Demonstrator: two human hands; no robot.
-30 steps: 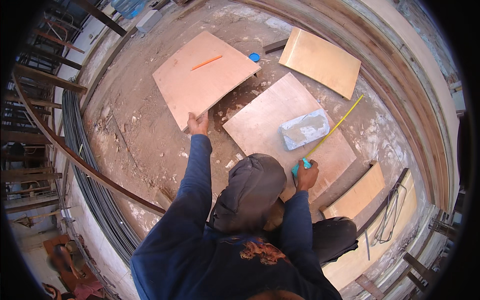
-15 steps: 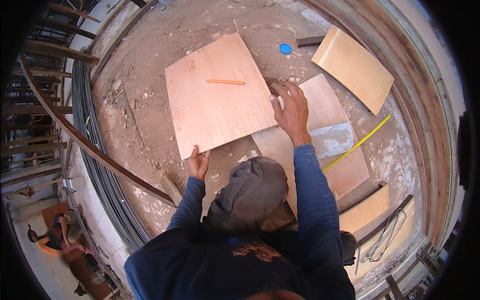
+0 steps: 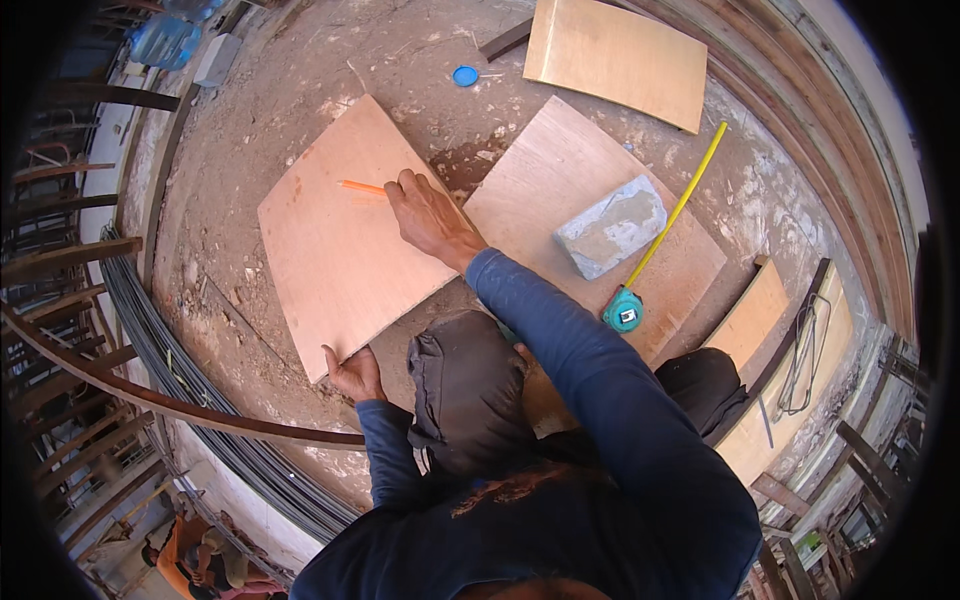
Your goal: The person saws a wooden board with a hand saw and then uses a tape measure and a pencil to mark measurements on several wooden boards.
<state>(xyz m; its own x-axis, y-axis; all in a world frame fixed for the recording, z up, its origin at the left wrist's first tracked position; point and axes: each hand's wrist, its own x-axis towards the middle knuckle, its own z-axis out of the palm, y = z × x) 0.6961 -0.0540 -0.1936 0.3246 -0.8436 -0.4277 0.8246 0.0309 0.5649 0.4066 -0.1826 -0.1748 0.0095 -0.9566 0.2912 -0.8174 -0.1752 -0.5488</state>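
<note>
A reddish plywood panel (image 3: 330,270) lies tilted in front of my knees. My left hand (image 3: 355,376) grips its near-left corner, thumb on top and fingers underneath. Over the panel, my right hand (image 3: 428,215) pinches one end of an orange pencil (image 3: 360,187), whose other end points left. To the right lies a second plywood sheet (image 3: 530,165) with a grey block (image 3: 612,225) on it. Beside the block sits a teal tape measure (image 3: 622,310), its yellow blade (image 3: 688,192) drawn out towards the far right.
A bent plywood piece (image 3: 620,60) and a blue lid (image 3: 465,76) lie at the far side. Black rods (image 3: 220,420) run along the left, near a curved brown bar (image 3: 180,412). Long timber boards (image 3: 850,170) line the right. Another person (image 3: 190,555) is at the lower left.
My right hand has moved left from beyond the panel's right edge and taken hold of the pencil. The view has shifted, bringing the tape measure's case into sight. My left hand still grips the panel.
</note>
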